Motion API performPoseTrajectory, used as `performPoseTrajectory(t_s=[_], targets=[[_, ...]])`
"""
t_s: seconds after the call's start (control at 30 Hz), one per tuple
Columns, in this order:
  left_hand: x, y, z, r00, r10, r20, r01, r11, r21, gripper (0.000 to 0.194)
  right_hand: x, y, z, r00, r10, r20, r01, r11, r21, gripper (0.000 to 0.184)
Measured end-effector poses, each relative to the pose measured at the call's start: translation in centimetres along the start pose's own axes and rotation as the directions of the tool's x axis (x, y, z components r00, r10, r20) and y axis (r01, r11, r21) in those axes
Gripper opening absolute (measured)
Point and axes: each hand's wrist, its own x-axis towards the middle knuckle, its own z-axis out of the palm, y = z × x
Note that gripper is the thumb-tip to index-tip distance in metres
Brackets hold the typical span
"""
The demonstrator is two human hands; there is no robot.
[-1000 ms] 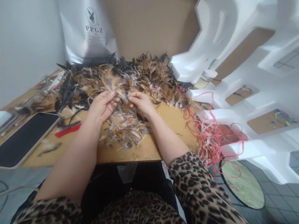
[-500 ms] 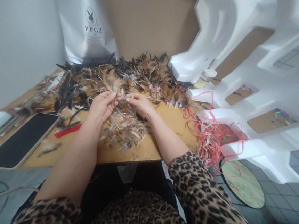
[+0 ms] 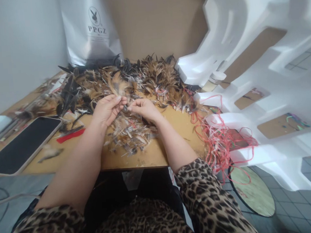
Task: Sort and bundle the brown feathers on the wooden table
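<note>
My left hand point(image 3: 109, 109) is closed in a pinch on a brown feather point(image 3: 118, 81), whose fan of barbs rises above the fingertips. Close on its right, my right hand point(image 3: 144, 109) pinches at the lower end, thumb and forefinger pressed together; a small dark bit shows between the two hands. Beneath them lies a loose heap of short feathers and pale quills point(image 3: 131, 135) near the table's front edge. Behind the hands spreads a larger pile of brown and black feathers point(image 3: 157, 73), some in bunches with red and white ties.
A phone point(image 3: 22, 144) and a red strip point(image 3: 70, 135) lie on the table point(image 3: 178, 129) to the left. Tangled red string point(image 3: 220, 143) hangs at the right edge beside white foam packing point(image 3: 275, 84). A silver bag point(image 3: 91, 38) stands at the back.
My right hand has shifted slightly left and down, with its fingertips now lower beside the left hand's. My left hand has hardly moved.
</note>
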Motion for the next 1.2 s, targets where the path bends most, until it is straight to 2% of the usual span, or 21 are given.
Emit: performPoseTrajectory(t_s=[0.1, 0.2, 0.33, 0.4, 0.43, 0.5, 0.6, 0.7, 0.8, 0.9, 1.0, 1.1, 1.2], targets=[[-0.1, 0.0, 0.0, 1.0, 0.009, 0.008, -0.009, 1.0, -0.002, 0.007, -0.7, -0.9, 0.1, 0.978, 0.017, 0.208, 0.032, 0.972, -0.234, 0.031], [-0.1, 0.1, -0.1, 1.0, 0.011, 0.017, -0.011, 1.0, -0.004, 0.006, -1.4, -1.7, 1.0, 0.932, 0.11, 0.347, 0.091, 0.852, -0.515, 0.027], [-0.1, 0.1, 0.0, 1.0, -0.004, 0.006, 0.004, 1.0, 0.017, 0.006, -2.0, -2.5, 2.5, 0.917, 0.213, 0.336, 0.139, 0.62, -0.772, 0.026], [-0.1, 0.1, 0.0, 1.0, -0.002, 0.007, 0.001, 1.0, 0.023, 0.008, -2.0, -2.6, 2.6, 0.916, 0.239, 0.322, 0.138, 0.565, -0.813, 0.021], [-0.1, 0.1, 0.0, 1.0, 0.0, 0.007, -0.001, 1.0, 0.026, 0.008, -2.0, -2.6, 2.5, 0.912, 0.243, 0.331, 0.139, 0.577, -0.805, 0.017], [-0.1, 0.1, 0.0, 1.0, 0.001, 0.001, -0.001, 1.0, 0.031, 0.009, -1.8, -2.3, 1.8, 0.898, 0.224, 0.378, 0.132, 0.683, -0.718, 0.01], [-0.1, 0.1, 0.0, 1.0, 0.002, -0.003, -0.002, 1.0, 0.029, 0.009, -1.3, -1.5, 0.4, 0.906, 0.163, 0.39, 0.03, 0.896, -0.443, 0.008], [0.0, 0.1, -0.1, 1.0, 0.004, -0.004, -0.004, 1.0, 0.013, 0.008, -0.7, -0.6, -0.6, 0.937, 0.156, 0.313, -0.128, 0.986, -0.107, 0.014], [0.1, 0.1, -0.2, 1.0, 0.007, -0.014, -0.007, 1.0, -0.019, 0.006, -0.3, 0.1, -0.9, 0.931, 0.197, 0.306, -0.255, 0.954, 0.161, 0.02], [0.3, 0.0, -0.4, 1.0, 0.002, -0.023, -0.003, 0.999, -0.047, 0.006, -0.1, 0.5, -0.9, 0.925, 0.211, 0.317, -0.316, 0.889, 0.33, 0.027], [0.4, -0.2, -0.5, 0.999, -0.038, -0.018, 0.037, 0.998, -0.05, 0.008, 0.1, 0.8, -0.9, 0.945, 0.179, 0.273, -0.293, 0.836, 0.464, 0.029], [0.4, -0.3, -0.6, 0.996, -0.084, 0.006, 0.084, 0.996, -0.036, 0.01, 0.4, 0.9, -0.8, 0.974, 0.153, 0.165, -0.218, 0.816, 0.534, 0.028], [0.4, -0.4, -0.5, 0.993, -0.114, 0.022, 0.115, 0.993, -0.016, 0.01, 0.6, 0.9, -0.6, 0.984, 0.162, 0.074, -0.175, 0.794, 0.582, 0.028]])
